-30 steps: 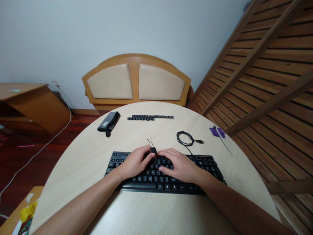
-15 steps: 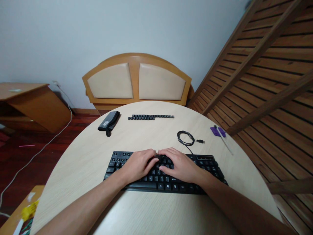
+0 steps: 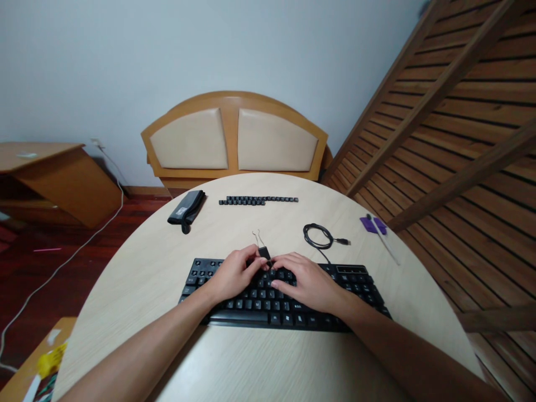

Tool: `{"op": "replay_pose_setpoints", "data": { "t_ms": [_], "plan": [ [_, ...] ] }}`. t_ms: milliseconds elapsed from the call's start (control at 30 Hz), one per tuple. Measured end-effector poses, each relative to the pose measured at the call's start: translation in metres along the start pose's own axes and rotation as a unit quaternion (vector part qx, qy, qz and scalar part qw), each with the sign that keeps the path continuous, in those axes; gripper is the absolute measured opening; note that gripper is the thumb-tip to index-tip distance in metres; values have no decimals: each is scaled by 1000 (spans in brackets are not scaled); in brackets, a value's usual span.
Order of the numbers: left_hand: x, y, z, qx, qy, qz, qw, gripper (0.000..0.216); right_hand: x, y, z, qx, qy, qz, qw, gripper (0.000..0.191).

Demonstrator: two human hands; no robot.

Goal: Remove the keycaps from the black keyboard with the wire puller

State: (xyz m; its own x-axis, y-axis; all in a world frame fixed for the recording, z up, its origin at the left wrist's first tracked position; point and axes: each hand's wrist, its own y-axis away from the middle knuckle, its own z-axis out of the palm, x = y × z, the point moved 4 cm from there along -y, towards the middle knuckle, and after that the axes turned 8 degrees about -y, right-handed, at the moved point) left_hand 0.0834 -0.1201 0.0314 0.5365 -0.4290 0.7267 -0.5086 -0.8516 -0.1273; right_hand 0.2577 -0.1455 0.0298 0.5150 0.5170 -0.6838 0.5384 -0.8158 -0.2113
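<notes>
Since 0.5 s ago, the bare left hand [image 3: 235,274] has tilted the small black plastic block with 2 thin bent metal wires [image 3: 264,253], so its wires, then barely showing, now stick out beyond the black rectangular plastic keyboard's [image 3: 238,317] far edge.

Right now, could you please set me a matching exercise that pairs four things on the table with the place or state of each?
Things:
1. wire tool
2. loose keycaps
3. black cable
4. purple cloth

Places and states:
A. looped into a coil, with a plug at its end
B. near the right edge of the table, crossed by a pale stick
C. held in the fingers of the left hand
D. lined up in rows

Pairs: 1-C, 2-D, 3-A, 4-B.
</notes>
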Motion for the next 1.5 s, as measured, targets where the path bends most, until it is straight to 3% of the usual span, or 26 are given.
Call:
{"op": "replay_pose_setpoints", "data": {
  "t_ms": [300,700,1067,1500],
  "plan": [
    [-2,0,0,6,46,-3,999,26,-1,-1,-1,30,-14,-22,999,13],
    [-1,0,0,1,64,-2,998,23,0,1,0,61,-16,-32,997,25],
    [-1,1,-1,6,36,3,999,26,-3,-1,2,24,7,-74,997,13],
    [1,2,-1,-1,20,18,1000,25,-2,-1,2,1,-11,-54,998,14]
  ]
}}
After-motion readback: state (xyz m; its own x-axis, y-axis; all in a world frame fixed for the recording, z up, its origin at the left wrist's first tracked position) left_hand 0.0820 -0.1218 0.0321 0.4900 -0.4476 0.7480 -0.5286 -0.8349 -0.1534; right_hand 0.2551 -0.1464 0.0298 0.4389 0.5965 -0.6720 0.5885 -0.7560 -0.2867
